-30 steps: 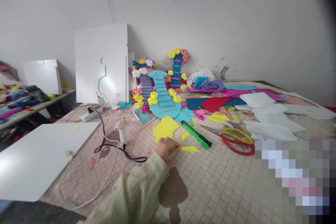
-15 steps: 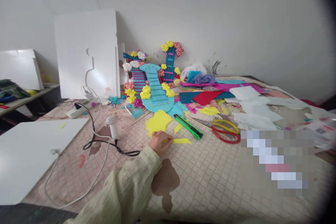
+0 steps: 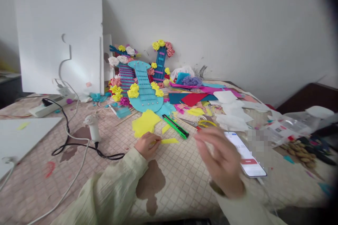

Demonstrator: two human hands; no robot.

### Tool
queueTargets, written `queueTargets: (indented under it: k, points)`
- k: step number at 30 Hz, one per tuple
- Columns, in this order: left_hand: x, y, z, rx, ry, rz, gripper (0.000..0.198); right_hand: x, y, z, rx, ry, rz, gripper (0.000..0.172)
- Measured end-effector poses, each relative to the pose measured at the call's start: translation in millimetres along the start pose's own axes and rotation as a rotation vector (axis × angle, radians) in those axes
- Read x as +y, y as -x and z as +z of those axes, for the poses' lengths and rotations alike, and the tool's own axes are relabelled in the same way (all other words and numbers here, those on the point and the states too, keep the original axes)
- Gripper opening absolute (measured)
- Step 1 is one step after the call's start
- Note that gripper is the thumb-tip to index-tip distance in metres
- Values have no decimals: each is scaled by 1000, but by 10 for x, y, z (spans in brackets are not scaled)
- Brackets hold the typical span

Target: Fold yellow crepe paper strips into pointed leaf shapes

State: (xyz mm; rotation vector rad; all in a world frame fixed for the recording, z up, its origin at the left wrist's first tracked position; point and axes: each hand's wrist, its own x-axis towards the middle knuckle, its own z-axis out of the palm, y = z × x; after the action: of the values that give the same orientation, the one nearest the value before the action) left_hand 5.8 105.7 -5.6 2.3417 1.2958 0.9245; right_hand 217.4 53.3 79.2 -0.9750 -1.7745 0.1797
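My left hand [image 3: 146, 145] rests on the tiled table cover, fingers closed in a pinch on one end of a small yellow paper strip [image 3: 169, 141]. Just beyond it lie a larger yellow paper piece [image 3: 144, 123] and a green utility knife [image 3: 175, 126]. My right hand [image 3: 220, 161] hovers above the table, blurred by motion, fingers spread with nothing in them. A phone [image 3: 245, 154] with a lit screen lies just right of that hand, partly behind it. Yellow-handled scissors [image 3: 204, 123] sit beyond the right hand.
A blue paper guitar craft with paper flowers [image 3: 144, 88] leans at the back among coloured felt sheets [image 3: 195, 98]. A white glue gun [image 3: 93, 128] with black cable, a power strip [image 3: 44, 107] and white foam boards [image 3: 60, 38] are at left. White paper pieces [image 3: 232, 112] lie at right.
The view has swung right. My right hand has come into view above the table near the phone. My left hand stays pinched on the yellow strip.
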Motion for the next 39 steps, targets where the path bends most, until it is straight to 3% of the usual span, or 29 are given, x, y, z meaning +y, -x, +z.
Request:
queueTargets:
  k: [2, 6, 9, 18, 26, 32, 39]
  points:
    - [-7, 7, 7, -8, 10, -4, 20, 294, -41, 180, -80, 108, 76, 20]
    - [-41, 33, 30, -36, 37, -66, 22, 915, -79, 541, -328, 299, 235, 47]
    - [-33, 38, 40, -64, 95, -104, 17, 1113, -71, 643, -452, 291, 287, 47]
    - [175, -99, 138, -19, 116, -247, 13, 1118, -231, 553, -516, 188, 320, 31]
    - [189, -464, 330, 66, 7, -364, 17, 1172, -313, 536, -533, 145, 328, 27]
    - [200, -623, 482, 35, -43, -423, 16, 1233, -308, 550, -514, 157, 319, 29]
    - [252, -634, 447, -19, -104, -439, 14, 1231, -189, 595, -460, 193, 266, 35]
